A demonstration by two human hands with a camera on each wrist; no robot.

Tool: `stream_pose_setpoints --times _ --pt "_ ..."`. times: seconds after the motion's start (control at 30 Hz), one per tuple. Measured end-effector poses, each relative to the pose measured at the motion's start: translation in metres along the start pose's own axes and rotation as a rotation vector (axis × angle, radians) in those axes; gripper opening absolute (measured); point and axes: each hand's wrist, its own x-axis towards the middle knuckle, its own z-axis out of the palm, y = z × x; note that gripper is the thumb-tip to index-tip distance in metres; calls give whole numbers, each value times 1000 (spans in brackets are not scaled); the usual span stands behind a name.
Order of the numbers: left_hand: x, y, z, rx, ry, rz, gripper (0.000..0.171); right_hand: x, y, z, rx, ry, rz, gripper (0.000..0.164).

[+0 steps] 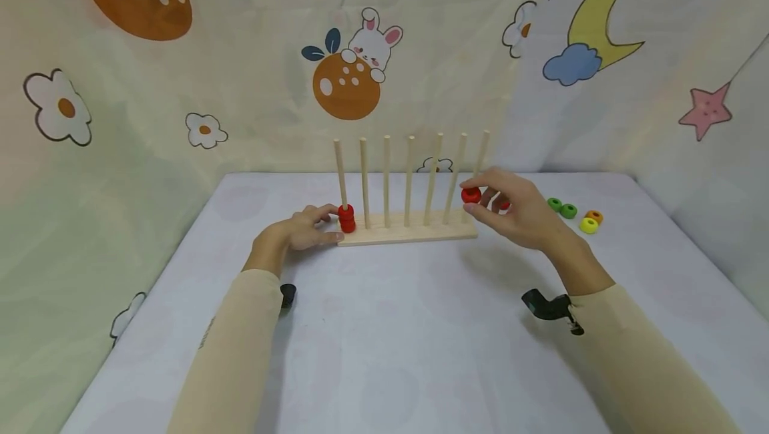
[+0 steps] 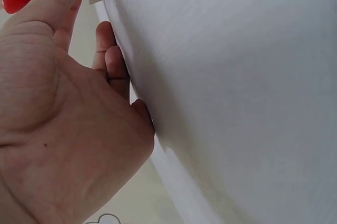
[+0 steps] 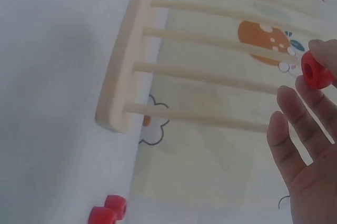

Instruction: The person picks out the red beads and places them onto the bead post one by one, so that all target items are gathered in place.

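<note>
A pale wooden peg rack (image 1: 408,234) with a row of upright pegs stands on the table. Red beads (image 1: 346,219) are stacked at the bottom of its leftmost peg. My left hand (image 1: 305,228) grips the left end of the base, its thumb at the front edge and its index finger beside the red beads. Between thumb and index finger, my right hand (image 1: 518,210) pinches another red bead (image 3: 316,70), raised near the rightmost pegs. That bead's hole shows in the right wrist view, and the other right fingers are spread.
Loose red beads (image 3: 103,216) lie on the table past the rack's right end, partly hidden by my right hand in the head view. Farther right are green beads (image 1: 568,211), an orange bead (image 1: 595,215) and a yellow bead (image 1: 589,226). A patterned cloth (image 1: 252,53) hangs behind.
</note>
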Motion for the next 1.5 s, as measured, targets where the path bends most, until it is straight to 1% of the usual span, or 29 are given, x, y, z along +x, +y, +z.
stream_pose_setpoints --times 0.03,0.13,0.27,0.33,0.43,0.53,0.63,0.77,0.83,0.93,1.03,1.13,1.2,1.5 --pt "-1 1 0 1 4 -1 70 2 -1 0 3 0 -3 40" --pt "-5 3 -1 -3 5 23 70 6 -4 0 18 10 -12 42" --pt "-11 4 -4 -5 7 45 71 12 -8 3 59 26 -21 43" --pt "-12 4 -4 -2 11 37 70 15 -10 6 73 29 -19 41" --pt "-11 3 -4 2 11 17 67 20 -12 10 88 37 -24 38" --pt "-9 3 -4 -7 7 12 66 24 -12 15 111 49 -50 38" --pt "-8 1 -3 -8 5 26 66 28 -13 19 128 48 -77 39" --pt "-7 -1 -2 -12 5 28 67 38 -15 21 132 40 -107 39" --pt "-6 -1 -1 -16 7 28 68 42 -17 21 129 41 -113 38" --pt "-10 2 -2 -12 12 37 69 47 -21 23 142 48 -111 38" --pt "-8 3 -2 -21 5 34 68 49 -23 27 170 62 -108 36" --pt "-6 2 -1 -31 3 18 67 52 -26 32 189 76 -108 36" --pt "-6 1 -1 -26 4 25 67 55 -28 35 201 83 -111 36" --pt "-8 2 -1 -18 13 43 66 68 -33 51 246 114 -153 36"
